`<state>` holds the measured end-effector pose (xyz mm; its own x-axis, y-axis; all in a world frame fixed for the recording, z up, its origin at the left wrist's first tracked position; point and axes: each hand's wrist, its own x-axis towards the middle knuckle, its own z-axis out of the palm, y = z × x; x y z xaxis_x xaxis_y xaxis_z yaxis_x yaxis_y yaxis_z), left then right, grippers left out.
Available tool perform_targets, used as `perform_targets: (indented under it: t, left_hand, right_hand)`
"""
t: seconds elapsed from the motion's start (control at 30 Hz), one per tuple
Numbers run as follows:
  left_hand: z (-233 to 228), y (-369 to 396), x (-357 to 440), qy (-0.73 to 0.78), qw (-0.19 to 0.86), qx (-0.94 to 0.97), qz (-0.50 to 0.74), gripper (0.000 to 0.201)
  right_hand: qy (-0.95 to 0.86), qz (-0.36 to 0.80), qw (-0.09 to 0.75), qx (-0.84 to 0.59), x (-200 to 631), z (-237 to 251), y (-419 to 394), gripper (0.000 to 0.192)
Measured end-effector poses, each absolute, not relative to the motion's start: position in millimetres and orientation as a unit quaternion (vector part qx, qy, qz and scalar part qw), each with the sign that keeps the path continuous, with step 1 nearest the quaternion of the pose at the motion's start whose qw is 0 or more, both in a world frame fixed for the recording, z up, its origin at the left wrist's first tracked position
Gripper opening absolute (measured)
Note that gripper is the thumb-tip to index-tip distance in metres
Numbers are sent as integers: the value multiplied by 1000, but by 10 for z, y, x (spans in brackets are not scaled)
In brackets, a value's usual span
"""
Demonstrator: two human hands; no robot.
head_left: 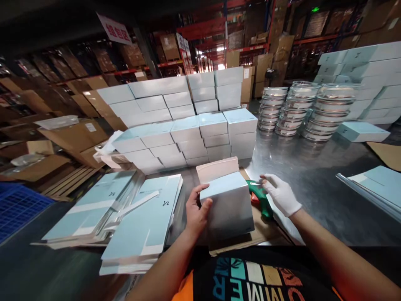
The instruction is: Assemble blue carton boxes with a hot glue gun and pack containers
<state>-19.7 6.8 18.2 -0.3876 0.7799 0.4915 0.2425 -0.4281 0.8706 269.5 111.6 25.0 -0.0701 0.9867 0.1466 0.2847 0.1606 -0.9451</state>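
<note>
Gripping the pale blue box (228,200) at its left side, bare left hand (196,213) with fingers curled round the edge, thumb on the near face. Box standing on a brown cardboard sheet (250,240) on the steel table (313,175), top flap (217,169) open and tilted back. Just right of the box, gloved right hand (280,194), fingers loosely spread, fingertips on or right at a green tape dispenser (260,196); actual grasp cannot tell. Left of the box, two stacks of flat unfolded cartons (140,221), same pale blue, fanned and overlapping. Behind the box, a wall of assembled boxes (188,121) stacked several rows high. Behind and right of the box, three columns of clear-lidded round tins (294,110), then a lone closed box (360,131) beside them. Far right of the box, more flat cartons (376,184) at the table edge. Farthest back, warehouse racking (219,29) with brown cartons.
</note>
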Motion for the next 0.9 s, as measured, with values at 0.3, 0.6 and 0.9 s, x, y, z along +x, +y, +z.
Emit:
perform_targets:
  t: [0.3,0.6,0.9]
  left_hand:
    - [-7,166,-33,402,196,575,685,52]
    - [221,322,-228,249,158,710,639,25]
    - [163,310,-325,246,200,716,621,42]
  right_hand:
    - [-744,413,436,-292,2208,512,980,70]
    - [-840,296,430,-149,2509,378,866,30]
    - [-867,243,415,-131,2392,481,808,48]
